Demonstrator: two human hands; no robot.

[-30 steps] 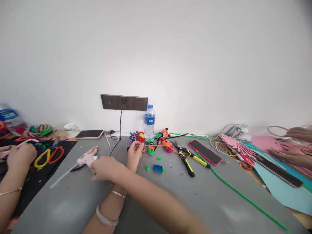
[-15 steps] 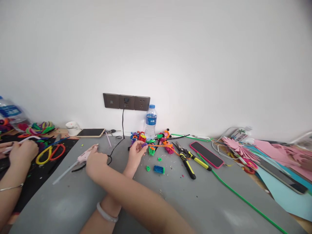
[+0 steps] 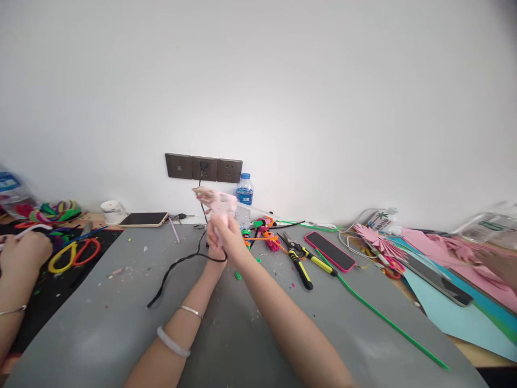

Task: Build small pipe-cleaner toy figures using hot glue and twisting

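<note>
Wrapped around the handle of the glue gun (image 3: 224,206), the right hand (image 3: 229,231) has a firm hold, as far as I can see from here. The left hand (image 3: 211,236) is close behind it, mostly covered, and I cannot tell whether its fingers grasp anything. The gun is up off the grey mat (image 3: 100,312), in front of the wall, its nozzle pointing left and its clear stick poking out to the right. A black cord (image 3: 172,269) curls down past the left wrist onto the mat. Just beyond the hands, by the bottle (image 3: 244,196), at least 2 little fuzzy figures (image 3: 270,237) look mostly made up, faces and all; others could be hidden behind the arms. Whether any glue has gone on a piece I cannot make out. A green curl (image 3: 238,275) lies apart from the figures, and the long green stem (image 3: 388,318) stretches over the mat, apparently unused, so not everything seems worked in. The pliers (image 3: 301,269) lie with handles spread, near the pink phone (image 3: 331,252). Off to the left, a co-worker's hand (image 3: 30,250) is near the scissors (image 3: 67,258).
</note>
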